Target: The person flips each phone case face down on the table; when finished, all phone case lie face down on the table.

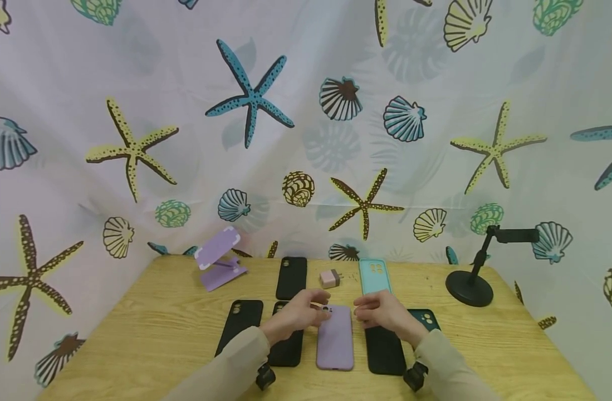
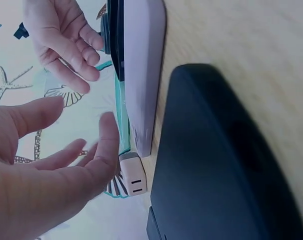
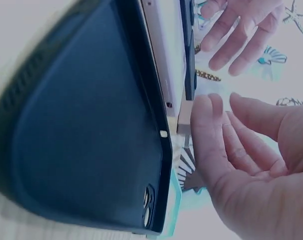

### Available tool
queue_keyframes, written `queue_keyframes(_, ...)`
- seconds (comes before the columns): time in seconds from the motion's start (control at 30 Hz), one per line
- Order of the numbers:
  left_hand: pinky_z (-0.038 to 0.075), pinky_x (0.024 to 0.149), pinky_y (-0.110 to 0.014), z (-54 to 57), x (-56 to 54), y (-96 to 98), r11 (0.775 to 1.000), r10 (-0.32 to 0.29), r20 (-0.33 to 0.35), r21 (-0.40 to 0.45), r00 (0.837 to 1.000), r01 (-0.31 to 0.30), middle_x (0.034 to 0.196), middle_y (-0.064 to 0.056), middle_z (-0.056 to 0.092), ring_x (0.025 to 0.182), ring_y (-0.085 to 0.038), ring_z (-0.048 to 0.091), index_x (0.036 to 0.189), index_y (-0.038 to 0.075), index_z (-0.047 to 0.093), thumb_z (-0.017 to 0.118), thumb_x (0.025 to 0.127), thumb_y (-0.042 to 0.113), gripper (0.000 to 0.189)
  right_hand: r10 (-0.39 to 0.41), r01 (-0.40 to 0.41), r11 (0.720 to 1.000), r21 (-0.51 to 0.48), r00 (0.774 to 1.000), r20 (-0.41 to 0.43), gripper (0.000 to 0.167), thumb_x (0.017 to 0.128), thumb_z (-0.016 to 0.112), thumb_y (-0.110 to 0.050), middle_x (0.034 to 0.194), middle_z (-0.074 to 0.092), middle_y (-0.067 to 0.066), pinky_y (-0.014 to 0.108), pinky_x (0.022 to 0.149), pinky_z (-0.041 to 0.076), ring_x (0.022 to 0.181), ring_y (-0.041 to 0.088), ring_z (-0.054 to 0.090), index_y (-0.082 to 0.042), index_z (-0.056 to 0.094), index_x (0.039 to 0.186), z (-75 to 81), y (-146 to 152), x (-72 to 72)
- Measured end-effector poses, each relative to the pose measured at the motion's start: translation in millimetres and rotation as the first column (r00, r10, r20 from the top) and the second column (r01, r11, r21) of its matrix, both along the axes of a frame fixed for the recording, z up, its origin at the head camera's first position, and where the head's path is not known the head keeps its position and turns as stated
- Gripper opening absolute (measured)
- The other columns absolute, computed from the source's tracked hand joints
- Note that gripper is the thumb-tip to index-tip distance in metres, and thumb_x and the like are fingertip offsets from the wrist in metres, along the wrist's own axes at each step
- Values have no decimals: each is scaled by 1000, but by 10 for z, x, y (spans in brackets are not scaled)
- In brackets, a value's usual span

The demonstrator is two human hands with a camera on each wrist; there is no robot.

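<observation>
A lilac phone case (image 1: 334, 342) lies on the table between the two hands. Over its upper left corner is my left hand (image 1: 303, 311), fingers loosely bent and holding nothing; a black phone case (image 1: 287, 348) lies partly beneath that wrist. On the other side, my right hand (image 1: 383, 313) hovers above another black phone case (image 1: 386, 353), its fingers relaxed with nothing between them. Just past it lies a turquoise phone case (image 1: 373, 275), partly covered by the hand. In the left wrist view, a gap separates thumb and fingers of the left hand (image 2: 61, 170).
Behind the lilac case sits a pink plug charger (image 1: 329, 278). More black cases lie at the left (image 1: 241, 318) and back (image 1: 292, 277); a dark green case (image 1: 427, 317) is by the right wrist. A lilac folding stand (image 1: 220, 262) and a black stand (image 1: 470, 287) flank them.
</observation>
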State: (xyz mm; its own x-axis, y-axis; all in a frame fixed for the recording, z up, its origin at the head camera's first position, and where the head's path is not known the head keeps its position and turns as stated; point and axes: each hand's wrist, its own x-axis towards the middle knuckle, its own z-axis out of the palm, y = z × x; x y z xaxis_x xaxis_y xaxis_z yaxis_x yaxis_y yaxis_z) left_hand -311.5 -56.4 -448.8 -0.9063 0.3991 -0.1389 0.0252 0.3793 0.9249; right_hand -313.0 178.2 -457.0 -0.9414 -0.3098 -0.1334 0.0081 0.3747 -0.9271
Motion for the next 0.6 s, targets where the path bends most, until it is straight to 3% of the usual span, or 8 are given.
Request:
queue_keyframes(0.27, 58, 77, -42, -4, -219, 142, 994, 58, -51, 91, 997, -53, 108, -20, 67, 94, -33, 67, 125, 2, 61, 63, 96, 13, 31, -49, 52, 998, 37, 995, -82, 35, 96, 63, -13, 114, 69, 19, 38, 73, 57, 94, 31, 67, 3, 62, 127, 18, 193, -97)
queue_keyframes(0.6, 58, 83, -43, -39, -393, 451, 988, 114, -55, 115, 992, -108, 113, -12, 65, 96, -26, 66, 114, 4, 66, 63, 96, 12, 21, -79, 82, 996, 18, 986, -144, 33, 97, 59, -6, 121, 65, 25, 42, 83, 56, 107, 35, 63, 7, 60, 128, -39, 467, -258)
